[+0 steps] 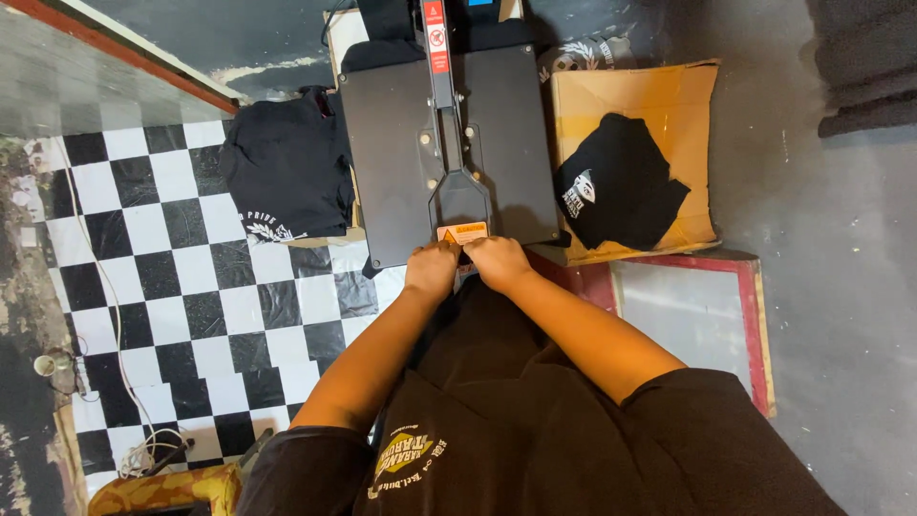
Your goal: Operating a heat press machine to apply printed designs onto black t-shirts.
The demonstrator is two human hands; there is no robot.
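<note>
Left hand (432,268) and right hand (497,262), each grip closed round heat press handle (459,196), black shirt (614,194) on cardboard box (669,96)

A heap of black shirts (287,167) with pale print along its near hem lies at the left, on a floor of black and white checks (191,306). A thin white cord (100,287) runs over those checks to a loose coil (143,454) at the near left, just beside a yellow patterned cushion (167,489). At the right a flat brown cardboard sheet (669,96) carries a folded black shirt (616,191) with a small white print. Near to that card lies a red-framed board (693,311) with a pale middle. Grey concrete floor (841,287) spreads to the right, and a dark rug (864,62) lies at the far right corner.
</note>
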